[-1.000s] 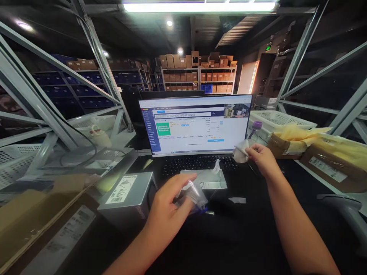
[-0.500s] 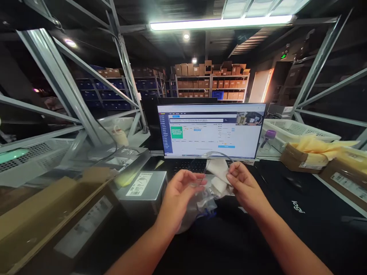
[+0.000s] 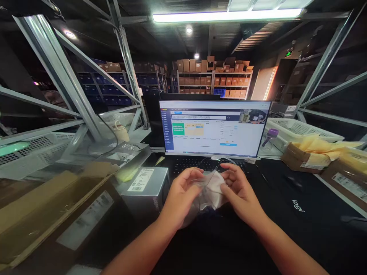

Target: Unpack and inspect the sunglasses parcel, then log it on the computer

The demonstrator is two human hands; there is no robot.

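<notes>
Between my hands, in front of the keyboard, is a soft white wrap, crumpled, possibly foam or cloth. Clear plastic lies around and below it. My left hand is closed on the plastic at the wrap's left side, thumb and fingers pinching. From the right, my right hand grips the white wrap, thumb pressed on its front face. A thin curved cable with a small pale piece on it loops above the wrap, behind my fingertips. What the wrap contains is hidden.
A grey box with a white label stands left of my hands, beside a large open carton. The monitor is straight ahead. On the right are a mouse, cartons of yellow packing and a white basket.
My hands have drawn closer together. The right hand has moved from the wrap's upper edge to its front, and the wrap now sits flatter between both hands. The cable loop is slightly lower.
</notes>
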